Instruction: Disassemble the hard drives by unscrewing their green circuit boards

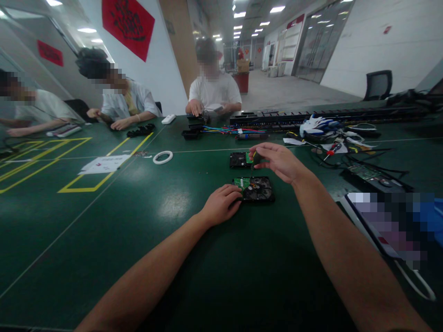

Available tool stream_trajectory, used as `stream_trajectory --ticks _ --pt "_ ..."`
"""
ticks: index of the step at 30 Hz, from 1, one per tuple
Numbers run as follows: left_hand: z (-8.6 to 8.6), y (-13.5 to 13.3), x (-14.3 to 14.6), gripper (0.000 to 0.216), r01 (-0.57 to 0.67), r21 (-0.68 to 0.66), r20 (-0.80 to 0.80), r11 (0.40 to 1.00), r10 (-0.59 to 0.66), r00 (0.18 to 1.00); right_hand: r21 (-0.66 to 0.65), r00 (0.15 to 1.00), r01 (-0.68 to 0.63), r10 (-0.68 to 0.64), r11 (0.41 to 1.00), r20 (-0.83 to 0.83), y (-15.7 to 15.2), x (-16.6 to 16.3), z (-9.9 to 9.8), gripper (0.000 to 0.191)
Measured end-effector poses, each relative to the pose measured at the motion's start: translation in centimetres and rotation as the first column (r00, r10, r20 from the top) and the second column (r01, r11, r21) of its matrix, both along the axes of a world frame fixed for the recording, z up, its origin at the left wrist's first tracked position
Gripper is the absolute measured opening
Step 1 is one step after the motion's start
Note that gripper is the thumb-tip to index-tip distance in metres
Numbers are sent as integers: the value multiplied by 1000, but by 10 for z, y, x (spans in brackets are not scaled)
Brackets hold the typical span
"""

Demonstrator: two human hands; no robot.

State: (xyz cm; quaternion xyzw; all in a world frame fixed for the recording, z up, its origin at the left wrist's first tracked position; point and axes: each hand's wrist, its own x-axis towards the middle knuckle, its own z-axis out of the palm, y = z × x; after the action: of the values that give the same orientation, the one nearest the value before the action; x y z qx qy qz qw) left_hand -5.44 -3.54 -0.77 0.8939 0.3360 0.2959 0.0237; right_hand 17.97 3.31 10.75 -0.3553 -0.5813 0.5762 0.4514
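A black hard drive (263, 190) with a green circuit board lies flat on the green table. My left hand (222, 205) grips its left end, fingertips on the board's edge and the thumb low at the side. Above the drive, my right hand (277, 161) pinches the dark and yellow handle of a screwdriver (256, 158). The shaft points down at the drive near the board; I cannot tell whether the tip sits in a screw. Just behind lies a second hard drive (238, 160), partly covered by my right fingers.
A white ring (162, 157) and a paper sheet (104, 164) lie to the left. Gloves (318, 125), a red screwdriver (332, 149), cables and an opened device (377, 176) are at the right. A long black rack (294, 116) spans the back. Several people sit across the table.
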Motion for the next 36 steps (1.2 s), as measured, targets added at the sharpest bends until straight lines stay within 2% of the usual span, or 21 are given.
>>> stream_trajectory --ticks 13,28,36 --pt "1 0 0 21 4 2 4 1000 -5 1000 112 966 127 -148 986 210 4 3 -2 21" --pt "2 0 1 20 3 -2 0 1000 -3 1000 35 984 68 -73 997 162 3 -4 -4 33" --pt "2 0 1 20 13 2 0 1000 -13 1000 -44 999 15 -13 999 46 0 -6 -3 23"
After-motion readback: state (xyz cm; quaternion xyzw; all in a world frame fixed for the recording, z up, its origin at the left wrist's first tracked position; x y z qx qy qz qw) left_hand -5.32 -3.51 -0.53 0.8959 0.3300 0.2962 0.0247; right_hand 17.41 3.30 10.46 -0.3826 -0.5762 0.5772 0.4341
